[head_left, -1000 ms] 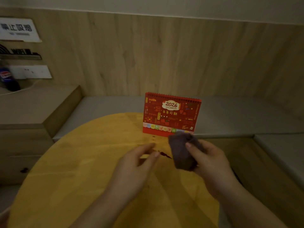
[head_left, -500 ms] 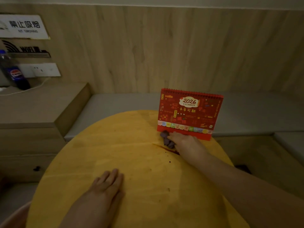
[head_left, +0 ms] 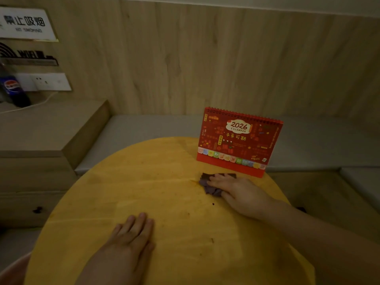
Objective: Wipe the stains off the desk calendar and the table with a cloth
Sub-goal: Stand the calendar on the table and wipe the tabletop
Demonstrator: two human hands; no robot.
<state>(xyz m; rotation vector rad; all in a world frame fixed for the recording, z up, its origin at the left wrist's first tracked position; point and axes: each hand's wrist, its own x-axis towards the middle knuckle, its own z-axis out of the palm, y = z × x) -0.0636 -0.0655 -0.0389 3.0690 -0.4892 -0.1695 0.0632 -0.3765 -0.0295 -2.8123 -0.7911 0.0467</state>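
A red 2026 desk calendar [head_left: 239,141] stands upright at the far right of the round yellow wooden table [head_left: 144,192]. Just in front of it lies a dark purple cloth [head_left: 207,183], and my right hand [head_left: 240,192] presses flat on top of it, fingers pointing left. My left hand [head_left: 131,233] rests palm down on the table near the front edge, holding nothing. Small dark stain specks [head_left: 213,204] dot the wood below the cloth.
A wood-panelled wall runs behind. A grey cushioned bench [head_left: 148,128] wraps the table's far side. On the left, a wooden cabinet [head_left: 41,136] carries a cola bottle [head_left: 14,91] beside a wall socket [head_left: 49,81] and a white cable.
The left hand came down flat onto the table. The right hand carried the cloth down in front of the calendar and spread flat over it; the red streak seen earlier is covered.
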